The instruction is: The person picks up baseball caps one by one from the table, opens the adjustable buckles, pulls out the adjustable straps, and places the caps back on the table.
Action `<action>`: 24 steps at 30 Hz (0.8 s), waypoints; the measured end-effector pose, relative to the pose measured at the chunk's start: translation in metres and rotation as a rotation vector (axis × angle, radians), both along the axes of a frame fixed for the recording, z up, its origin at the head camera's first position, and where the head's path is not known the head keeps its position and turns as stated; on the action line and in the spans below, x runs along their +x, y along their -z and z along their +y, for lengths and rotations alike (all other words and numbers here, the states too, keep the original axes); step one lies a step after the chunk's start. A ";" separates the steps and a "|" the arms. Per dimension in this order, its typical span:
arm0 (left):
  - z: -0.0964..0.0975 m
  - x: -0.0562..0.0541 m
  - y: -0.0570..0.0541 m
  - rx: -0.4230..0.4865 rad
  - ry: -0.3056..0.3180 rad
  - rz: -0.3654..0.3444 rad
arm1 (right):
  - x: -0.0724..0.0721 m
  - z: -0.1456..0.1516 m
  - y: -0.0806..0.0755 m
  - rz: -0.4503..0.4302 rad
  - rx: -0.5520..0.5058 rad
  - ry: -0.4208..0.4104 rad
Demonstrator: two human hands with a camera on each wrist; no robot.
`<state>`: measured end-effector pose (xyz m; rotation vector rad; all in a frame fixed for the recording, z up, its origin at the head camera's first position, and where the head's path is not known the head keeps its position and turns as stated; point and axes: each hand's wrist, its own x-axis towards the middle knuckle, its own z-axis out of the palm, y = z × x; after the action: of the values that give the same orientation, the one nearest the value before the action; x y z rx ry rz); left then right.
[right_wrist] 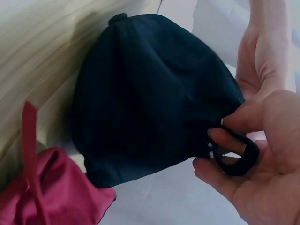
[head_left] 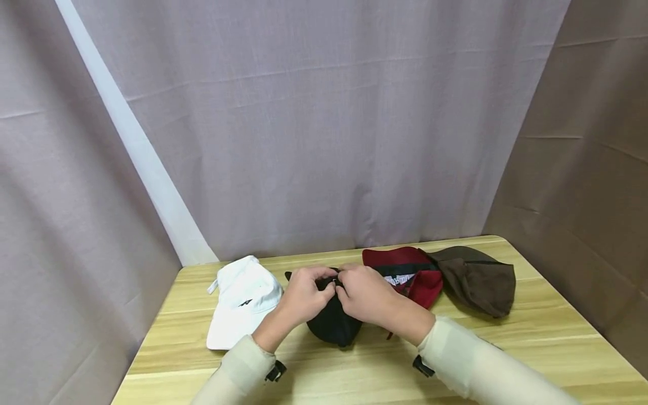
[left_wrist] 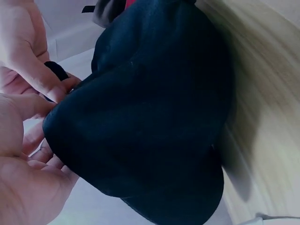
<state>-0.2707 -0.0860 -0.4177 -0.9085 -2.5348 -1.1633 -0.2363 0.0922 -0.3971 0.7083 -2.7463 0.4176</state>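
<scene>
A black baseball cap [head_left: 331, 326] is in both hands at the middle of the wooden table, its crown with the top button towards the person. My left hand [head_left: 306, 295] pinches the cap's edge beside the back opening. From the other side, my right hand [head_left: 367, 295] grips the strap [right_wrist: 251, 158] there, which bends into a small loop between thumb and fingers in the right wrist view. The fingertips of both hands come close together at the strap. In the left wrist view the cap's dark cloth [left_wrist: 140, 112] covers most of the picture, with fingers partly hidden behind it.
On the left lies a white cap [head_left: 248, 295], brim towards the person. A red cap [head_left: 397, 256] with a loose strap lies just right of the hands, and a brown cap [head_left: 483, 284] overlaps its right side. Grey curtains [head_left: 324, 140] stand behind the table [head_left: 547, 337].
</scene>
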 end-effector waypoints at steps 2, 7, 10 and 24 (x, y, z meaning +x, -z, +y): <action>0.002 0.001 -0.002 -0.012 0.003 0.024 | 0.001 -0.001 0.001 0.051 0.021 -0.009; 0.001 0.000 -0.004 -0.017 0.021 0.064 | 0.001 -0.001 0.004 0.112 0.032 -0.046; -0.002 0.000 -0.004 -0.007 0.029 0.077 | 0.001 -0.001 0.007 0.132 0.010 -0.083; -0.004 -0.002 0.003 0.048 0.022 0.058 | -0.006 0.006 0.009 0.003 -0.150 -0.195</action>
<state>-0.2726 -0.0898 -0.4209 -0.9461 -2.4468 -1.1813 -0.2423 0.0986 -0.4057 0.9381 -2.6176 0.6556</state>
